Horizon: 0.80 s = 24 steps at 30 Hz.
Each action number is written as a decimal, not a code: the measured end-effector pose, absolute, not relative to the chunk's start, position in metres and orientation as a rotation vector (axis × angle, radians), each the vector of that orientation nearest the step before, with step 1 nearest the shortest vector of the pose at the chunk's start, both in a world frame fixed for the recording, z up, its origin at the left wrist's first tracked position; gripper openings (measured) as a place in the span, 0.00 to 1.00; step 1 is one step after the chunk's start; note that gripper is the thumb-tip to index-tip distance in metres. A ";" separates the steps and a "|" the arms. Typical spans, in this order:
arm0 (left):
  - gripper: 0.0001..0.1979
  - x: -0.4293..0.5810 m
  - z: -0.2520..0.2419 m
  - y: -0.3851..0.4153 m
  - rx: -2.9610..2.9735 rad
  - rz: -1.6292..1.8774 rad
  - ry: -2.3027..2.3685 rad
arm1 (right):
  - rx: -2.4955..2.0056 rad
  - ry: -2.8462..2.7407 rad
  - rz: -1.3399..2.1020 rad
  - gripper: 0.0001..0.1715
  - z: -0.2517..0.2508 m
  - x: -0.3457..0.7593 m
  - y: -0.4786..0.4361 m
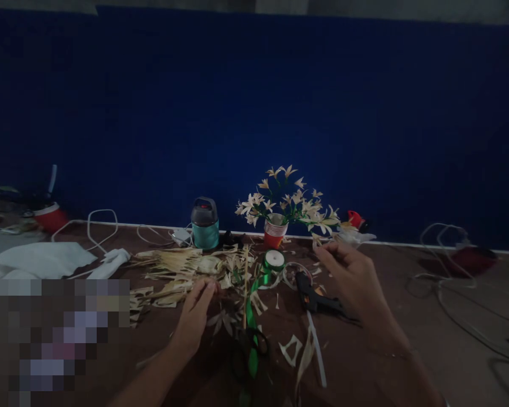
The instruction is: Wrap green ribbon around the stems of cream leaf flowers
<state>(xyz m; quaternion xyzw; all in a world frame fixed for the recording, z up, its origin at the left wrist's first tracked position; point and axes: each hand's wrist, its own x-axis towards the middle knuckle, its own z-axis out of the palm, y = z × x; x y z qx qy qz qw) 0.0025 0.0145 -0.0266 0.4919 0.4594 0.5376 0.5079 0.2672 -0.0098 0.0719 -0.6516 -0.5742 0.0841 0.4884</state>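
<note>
My left hand (196, 312) lies on the brown table (407, 339) with its fingers stretched toward a heap of pale dried leaf strips (182, 271); the fingertips touch the strips. My right hand (351, 278) hovers over a black glue gun (314, 297), fingers loosely curled, thumb and forefinger close together near a small pale scrap I cannot make out. Between the hands lies a roll of green ribbon (274, 260) with its tail (251, 316) trailing toward me. Behind it stands a red paper cup (275, 233) holding a bunch of pale handmade flowers (286, 200).
A teal lidded jar (205, 224) stands against the blue wall. White cables (97, 226) loop at the back left, more cables (449, 282) at the right. White cloth (42, 260) lies far left. Black scissors (254, 350) rest near the front edge.
</note>
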 end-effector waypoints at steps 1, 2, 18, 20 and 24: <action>0.13 0.003 -0.027 0.015 1.140 1.301 1.142 | -1.550 -1.332 0.169 0.13 0.074 0.265 -0.012; 0.14 0.003 -0.029 0.015 1.090 1.297 1.171 | -1.526 -1.265 0.134 0.12 0.077 0.264 -0.014; 0.13 0.011 -0.009 0.005 1.015 1.212 0.888 | -1.152 -0.816 0.314 0.13 0.077 0.264 -0.009; 0.14 0.009 0.005 0.001 1.010 1.299 0.835 | -1.148 -0.828 0.331 0.13 0.075 0.265 -0.008; 0.16 -0.016 0.014 -0.030 1.143 1.320 0.692 | -1.160 -0.847 0.371 0.12 0.074 0.265 -0.008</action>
